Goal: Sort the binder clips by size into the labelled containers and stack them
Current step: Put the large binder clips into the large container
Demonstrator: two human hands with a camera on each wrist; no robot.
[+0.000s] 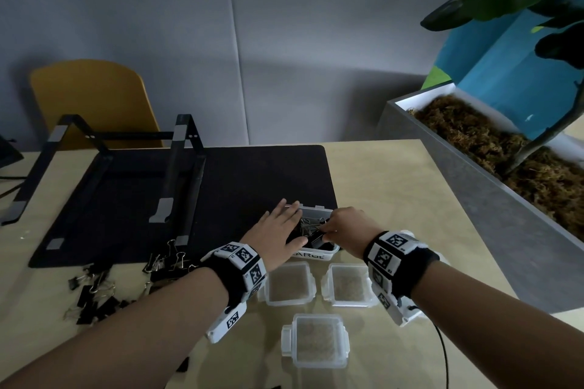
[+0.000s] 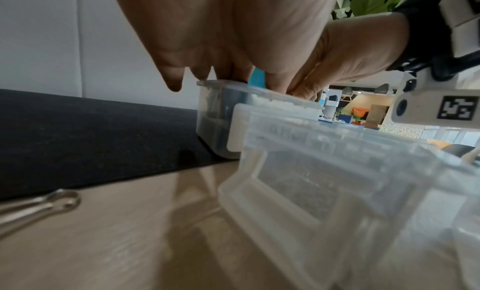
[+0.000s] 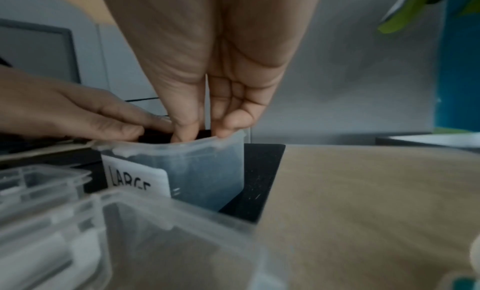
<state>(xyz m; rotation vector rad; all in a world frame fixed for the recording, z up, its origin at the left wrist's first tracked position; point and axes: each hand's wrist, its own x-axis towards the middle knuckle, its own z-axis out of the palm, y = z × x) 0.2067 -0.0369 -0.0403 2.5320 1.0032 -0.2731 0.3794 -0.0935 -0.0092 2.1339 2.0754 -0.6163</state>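
With left hand (image 1: 278, 232) fingers flat and right hand (image 1: 343, 230) fingers pinching a black binder clip (image 1: 316, 241), the overfilled clear plastic LARGE container (image 1: 330, 254) beneath them could tip or spill.

1. The "LARGE" container (image 1: 328, 250) is translucent, frosted-looking plastic with a white paper-like label.
2. Three other containers, such as the nearest container (image 1: 316, 339), are of the same cloudy plastic.
3. The loose binder clips (image 1: 94, 290) have black bodies and shiny wire metal handles.
4. The table (image 1: 395, 186) is pale wood-grain with a slight sheen.
5. The mat (image 1: 252, 174) is matt black.
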